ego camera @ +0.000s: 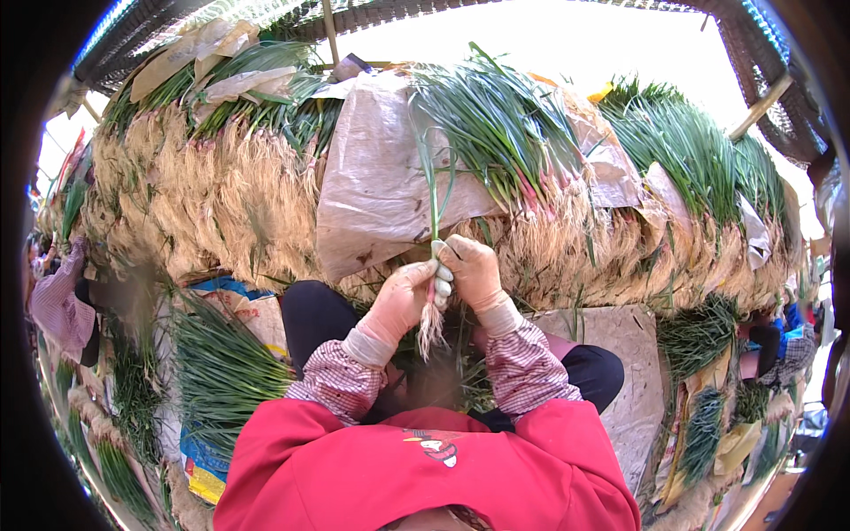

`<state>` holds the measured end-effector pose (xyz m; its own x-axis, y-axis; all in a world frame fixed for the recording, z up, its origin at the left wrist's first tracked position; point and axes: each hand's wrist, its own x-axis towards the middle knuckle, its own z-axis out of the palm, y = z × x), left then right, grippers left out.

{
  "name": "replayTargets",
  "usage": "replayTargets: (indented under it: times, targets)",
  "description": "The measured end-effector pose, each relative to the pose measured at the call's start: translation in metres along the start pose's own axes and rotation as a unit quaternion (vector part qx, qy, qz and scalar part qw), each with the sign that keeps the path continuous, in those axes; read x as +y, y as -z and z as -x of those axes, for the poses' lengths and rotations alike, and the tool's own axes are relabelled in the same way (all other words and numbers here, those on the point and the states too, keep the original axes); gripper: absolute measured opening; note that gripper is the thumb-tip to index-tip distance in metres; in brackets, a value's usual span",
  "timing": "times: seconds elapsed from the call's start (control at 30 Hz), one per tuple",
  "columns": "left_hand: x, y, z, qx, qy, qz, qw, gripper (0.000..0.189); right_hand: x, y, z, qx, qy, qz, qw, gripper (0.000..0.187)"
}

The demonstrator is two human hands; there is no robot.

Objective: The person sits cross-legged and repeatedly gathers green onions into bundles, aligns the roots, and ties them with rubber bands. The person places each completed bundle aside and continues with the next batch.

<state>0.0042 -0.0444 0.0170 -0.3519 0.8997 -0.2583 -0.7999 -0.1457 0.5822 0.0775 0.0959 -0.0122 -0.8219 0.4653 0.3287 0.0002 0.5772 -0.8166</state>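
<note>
In front of my chest, both hands grip one green garlic plant (433, 206), held upright with leaves up. Its pale roots (430, 330) dangle below my fingers. My left hand (400, 295), in a pale glove, pinches the stem from the left. My right hand (473, 269), gloved too, has its fingers wrapped around the stem a little higher. Behind them, a pale woven plastic sheet (378, 166) drapes over the heap. On its right part lies a loose bundle of green garlic (498, 133), with pinkish stems and roots toward me.
A long heap with hanging roots (212, 192) spans the view ahead. Left of my knee, a pile of green garlic (226, 365) rests on printed sacking. At right lies a grey sheet (611, 385). Other people sit at far left (63, 305) and far right (787, 345).
</note>
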Motion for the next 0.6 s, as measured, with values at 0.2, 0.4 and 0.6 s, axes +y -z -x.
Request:
replayTargets:
  times: [0.2, 0.4, 0.6]
  targets:
    - [0.009, 0.0, 0.027, 0.101, -0.051, -0.29, 0.95, 0.025, -0.013, 0.035, 0.014, -0.252, -0.172, 0.146, 0.941, 0.052]
    - [-0.017, -0.003, 0.018, 0.136, -0.066, -0.275, 0.95, 0.024, -0.004, -0.005, -0.016, -0.064, -0.023, 0.132, 0.989, 0.034]
    - [-0.017, -0.031, 0.044, 0.084, -0.134, -0.06, 0.986, 0.025, 0.031, -0.011, 0.005, -0.046, -0.269, -0.19, 0.943, 0.024]
